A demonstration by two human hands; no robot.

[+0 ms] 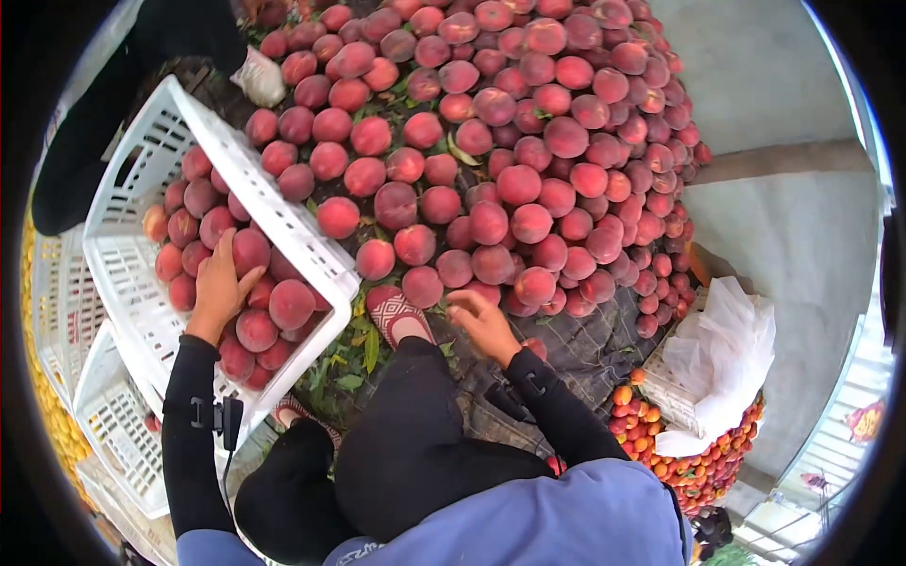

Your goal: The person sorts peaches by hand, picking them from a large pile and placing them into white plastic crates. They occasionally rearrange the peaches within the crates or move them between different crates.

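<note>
My left hand (219, 291) is inside a white slatted plastic crate (193, 94), its fingers and thumb around a dark red peach (251, 249). More red peaches (256, 329) lie around it in the crate, which tilts beside my legs. My right hand (485, 326) is held low at the near edge of a big peach pile (530, 223), just in front of my shoe. Its fingers are loosely bent and apart, with no fruit visible in them. A peach (422, 287) lies close to its fingertips.
More white crates (121, 429) stand at the left, near yellow fruit (55, 368). At the right, a crate with crumpled white plastic (722, 354) sits by small orange-red fruit (694, 476). Green leaves (373, 349) lie on the dark ground sheet. Another person's dark-clothed leg (85, 151) is at upper left.
</note>
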